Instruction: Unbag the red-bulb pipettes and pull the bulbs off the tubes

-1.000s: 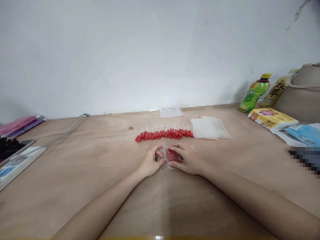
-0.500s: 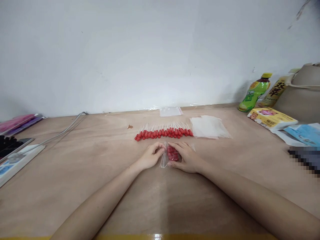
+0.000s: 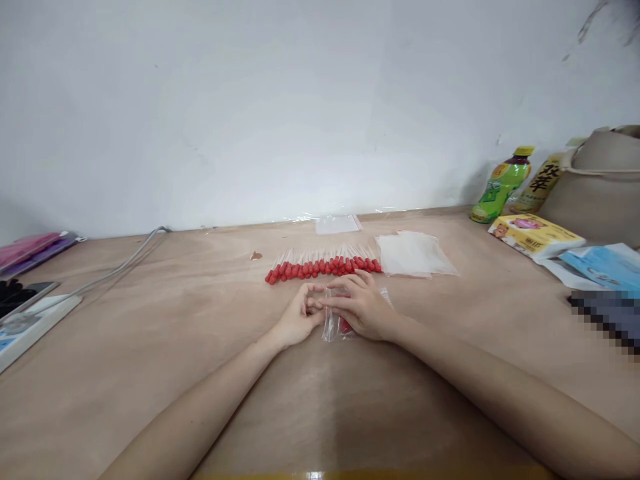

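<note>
A clear plastic bag (image 3: 330, 325) with red pieces (image 3: 345, 326) inside lies on the table between my hands. My left hand (image 3: 299, 318) pinches the bag's left edge. Over the bag's right part and most of the red pieces lies my right hand (image 3: 364, 307), its fingers spread and reaching left to the fingertips of the other hand. Just beyond the hands runs a row of thin, pale sticks with red tips (image 3: 320, 267). Flat clear bags (image 3: 413, 255) are stacked right of the row, and another flat bag (image 3: 337, 225) lies behind it.
Along the right stand a green bottle (image 3: 501, 187), a yellow bottle (image 3: 540, 183) and a beige bag (image 3: 607, 190), with a yellow tissue pack (image 3: 535, 235) and a blue packet (image 3: 605, 265) before them. A grey cable (image 3: 120, 268) leads to a power strip (image 3: 43, 328) at left.
My right hand has shifted so that its fingers now cover most of the red pieces and meet my left fingertips. The camera view has shifted slightly.
</note>
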`<control>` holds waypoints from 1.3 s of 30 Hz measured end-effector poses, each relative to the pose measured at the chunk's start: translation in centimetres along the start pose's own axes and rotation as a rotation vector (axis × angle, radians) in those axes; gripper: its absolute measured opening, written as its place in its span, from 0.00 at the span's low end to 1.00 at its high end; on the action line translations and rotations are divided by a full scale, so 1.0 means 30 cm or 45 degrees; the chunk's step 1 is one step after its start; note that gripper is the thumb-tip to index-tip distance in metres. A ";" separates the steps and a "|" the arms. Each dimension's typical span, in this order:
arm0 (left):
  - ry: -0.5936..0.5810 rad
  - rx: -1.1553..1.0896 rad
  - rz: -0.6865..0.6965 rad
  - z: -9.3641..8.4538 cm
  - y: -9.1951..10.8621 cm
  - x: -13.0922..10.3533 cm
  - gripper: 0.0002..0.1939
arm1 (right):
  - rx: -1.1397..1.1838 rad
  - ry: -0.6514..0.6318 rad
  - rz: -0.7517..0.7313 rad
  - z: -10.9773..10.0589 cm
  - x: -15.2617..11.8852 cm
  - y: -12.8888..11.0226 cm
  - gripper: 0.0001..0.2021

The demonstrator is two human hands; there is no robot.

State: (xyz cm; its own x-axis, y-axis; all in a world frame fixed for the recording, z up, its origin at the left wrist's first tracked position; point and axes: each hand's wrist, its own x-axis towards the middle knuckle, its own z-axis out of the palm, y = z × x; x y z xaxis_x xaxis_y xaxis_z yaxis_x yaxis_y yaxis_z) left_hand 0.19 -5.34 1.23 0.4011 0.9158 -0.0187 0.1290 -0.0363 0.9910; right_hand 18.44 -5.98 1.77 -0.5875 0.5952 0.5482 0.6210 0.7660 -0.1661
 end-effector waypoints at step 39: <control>0.290 0.891 0.327 0.017 -0.012 -0.012 0.13 | 0.090 0.131 -0.189 -0.014 -0.034 0.017 0.09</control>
State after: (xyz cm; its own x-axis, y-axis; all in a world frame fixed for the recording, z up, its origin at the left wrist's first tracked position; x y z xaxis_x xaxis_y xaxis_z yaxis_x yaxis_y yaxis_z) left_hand 0.46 -5.85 0.83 0.3099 0.9012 0.3030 0.6297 -0.4333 0.6447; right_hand 19.57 -6.30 1.46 -0.6117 0.4489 0.6514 0.4911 0.8610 -0.1321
